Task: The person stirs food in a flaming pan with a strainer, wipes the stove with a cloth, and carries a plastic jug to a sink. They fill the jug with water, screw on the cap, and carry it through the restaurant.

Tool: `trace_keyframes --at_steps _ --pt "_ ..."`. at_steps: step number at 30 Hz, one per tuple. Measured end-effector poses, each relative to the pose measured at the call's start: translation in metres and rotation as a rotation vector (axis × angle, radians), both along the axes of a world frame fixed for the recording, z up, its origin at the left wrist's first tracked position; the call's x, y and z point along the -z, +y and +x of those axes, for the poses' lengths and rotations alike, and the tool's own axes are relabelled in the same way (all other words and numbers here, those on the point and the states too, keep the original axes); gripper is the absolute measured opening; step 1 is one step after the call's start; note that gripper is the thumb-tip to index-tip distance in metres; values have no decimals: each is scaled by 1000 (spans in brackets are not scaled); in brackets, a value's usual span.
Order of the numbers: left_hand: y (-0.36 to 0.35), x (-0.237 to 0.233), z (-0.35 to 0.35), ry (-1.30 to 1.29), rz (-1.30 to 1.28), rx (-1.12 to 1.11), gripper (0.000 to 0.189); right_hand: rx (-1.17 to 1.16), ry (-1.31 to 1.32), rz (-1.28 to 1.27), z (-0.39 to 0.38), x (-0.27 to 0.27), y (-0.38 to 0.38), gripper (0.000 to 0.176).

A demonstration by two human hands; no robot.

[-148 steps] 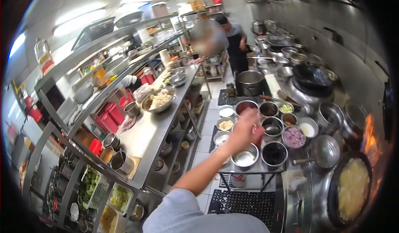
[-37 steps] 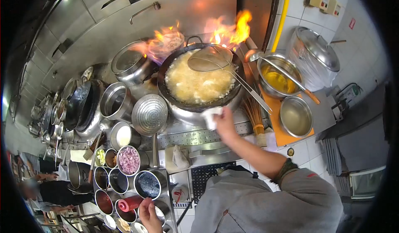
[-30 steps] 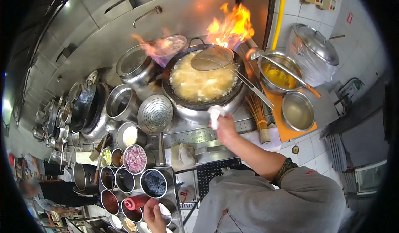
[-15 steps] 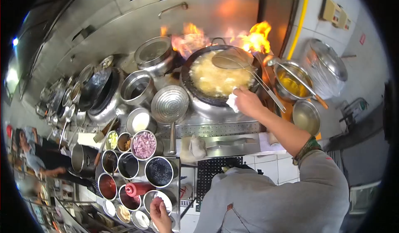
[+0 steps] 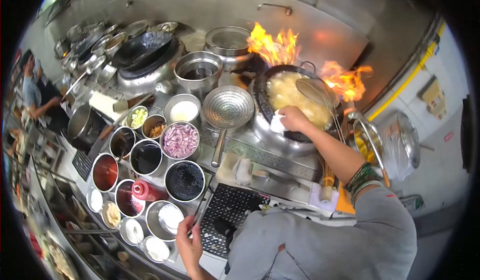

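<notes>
My right hand (image 5: 297, 119) is closed on a white cloth (image 5: 276, 123) at the near rim of a large black wok (image 5: 261, 92). Pale, foaming liquid (image 5: 287, 90) bubbles inside the wok. Across the wok's right part lies a round mesh skimmer (image 5: 316, 90), its long handle reaching toward me beyond my right wrist. My left hand (image 5: 190, 242) hangs at the front edge of the seasoning pots, thumb and fingers apart, holding nothing. Nearest to it is a metal pot of white powder (image 5: 167, 219). A red squeeze bottle (image 5: 147, 190) lies across the pots nearby.
Tall flames (image 5: 275, 45) rise behind the wok, and more (image 5: 347, 77) at its right. A perforated strainer (image 5: 229, 107) rests left of the wok. Chopped purple onion (image 5: 180, 140) fills one pot. Another wok (image 5: 142, 50) stands at the back left. A person (image 5: 37, 90) is far left.
The view has turned, shifting the stove and pots in the picture. My right hand stays with the cloth at the wok's rim. My left hand's fingers have spread, beside the pots.
</notes>
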State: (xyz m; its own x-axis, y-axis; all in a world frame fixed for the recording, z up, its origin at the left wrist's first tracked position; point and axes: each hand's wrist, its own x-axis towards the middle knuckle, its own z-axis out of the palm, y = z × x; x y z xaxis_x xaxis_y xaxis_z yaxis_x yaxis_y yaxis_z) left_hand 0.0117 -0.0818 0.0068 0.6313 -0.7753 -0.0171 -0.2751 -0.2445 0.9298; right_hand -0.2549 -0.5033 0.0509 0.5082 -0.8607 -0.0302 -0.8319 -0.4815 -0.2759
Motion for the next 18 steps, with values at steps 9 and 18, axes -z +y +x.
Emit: trace_keyframes --at_steps 9,18 --pt "36 7 -9 -51 80 -169 27 239 -1 -212 90 8 -133 20" --pt "59 29 -20 83 98 -259 26 -142 652 -71 34 -30 23 30"
